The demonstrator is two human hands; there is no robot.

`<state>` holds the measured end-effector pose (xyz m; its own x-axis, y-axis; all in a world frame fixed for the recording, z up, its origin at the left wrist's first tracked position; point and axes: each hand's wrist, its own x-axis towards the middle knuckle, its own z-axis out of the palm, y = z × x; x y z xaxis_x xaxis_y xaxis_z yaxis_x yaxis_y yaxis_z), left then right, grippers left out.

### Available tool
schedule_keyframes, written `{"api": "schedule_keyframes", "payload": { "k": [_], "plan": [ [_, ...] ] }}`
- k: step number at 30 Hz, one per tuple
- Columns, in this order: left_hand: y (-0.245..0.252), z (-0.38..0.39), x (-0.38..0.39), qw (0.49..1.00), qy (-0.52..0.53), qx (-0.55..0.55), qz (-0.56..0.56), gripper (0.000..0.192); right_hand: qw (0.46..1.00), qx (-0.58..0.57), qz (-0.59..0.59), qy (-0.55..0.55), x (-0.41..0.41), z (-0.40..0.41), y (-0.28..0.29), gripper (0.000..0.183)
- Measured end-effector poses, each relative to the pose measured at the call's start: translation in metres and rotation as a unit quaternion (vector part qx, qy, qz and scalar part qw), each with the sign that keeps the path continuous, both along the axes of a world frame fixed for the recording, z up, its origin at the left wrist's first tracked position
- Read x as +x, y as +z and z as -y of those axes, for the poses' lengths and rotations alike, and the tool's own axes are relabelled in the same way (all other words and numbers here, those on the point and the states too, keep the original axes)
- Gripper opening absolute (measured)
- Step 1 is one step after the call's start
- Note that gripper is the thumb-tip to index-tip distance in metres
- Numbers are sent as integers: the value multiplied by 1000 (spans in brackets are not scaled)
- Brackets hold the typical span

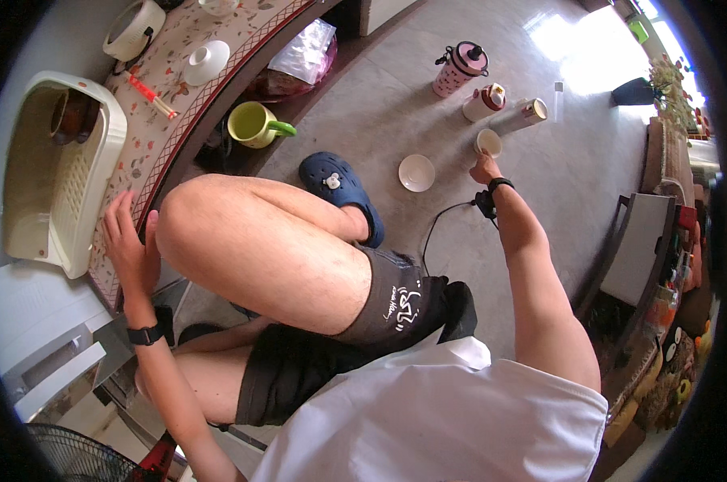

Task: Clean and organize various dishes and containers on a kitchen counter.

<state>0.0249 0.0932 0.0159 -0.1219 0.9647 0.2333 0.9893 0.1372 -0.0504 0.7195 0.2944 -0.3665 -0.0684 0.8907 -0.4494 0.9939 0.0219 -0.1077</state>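
My right hand reaches down to the floor, its fingers at the near rim of a small white cup, gripping it. Left of that cup lies a small white saucer. Beyond the cup stand a silver cylindrical flask, a white bottle with a dark red collar and a pink patterned tumbler with a black lid. My left hand rests on the edge of the cloth-covered table beside my bent knee, fingers apart and holding nothing.
A cream plastic rack and a white lidlike dish are on the table. A green mug stands on the shelf below. A black cable lies on the floor. A clear narrow container stands past the flask. A fan is behind.
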Motion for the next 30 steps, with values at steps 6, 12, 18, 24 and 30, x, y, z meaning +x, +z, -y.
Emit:
{"api": "schedule_keyframes", "payload": {
  "k": [6,12,18,24,30],
  "plan": [
    [-10,-15,6,998,-31,17,59,51,988,151,-1,23,71,-36,-12,30],
    [16,0,6,996,-4,-4,84,45,975,178,-121,-59,-41,-39,97,29],
    [14,0,-5,990,-40,39,131,42,909,310,-250,121,-140,-49,292,16],
    [8,11,-18,989,-48,47,130,41,807,406,-359,233,-295,-36,462,20],
    [2,11,-32,976,-82,152,130,46,747,314,-410,419,-457,-39,484,20]
  ]
}}
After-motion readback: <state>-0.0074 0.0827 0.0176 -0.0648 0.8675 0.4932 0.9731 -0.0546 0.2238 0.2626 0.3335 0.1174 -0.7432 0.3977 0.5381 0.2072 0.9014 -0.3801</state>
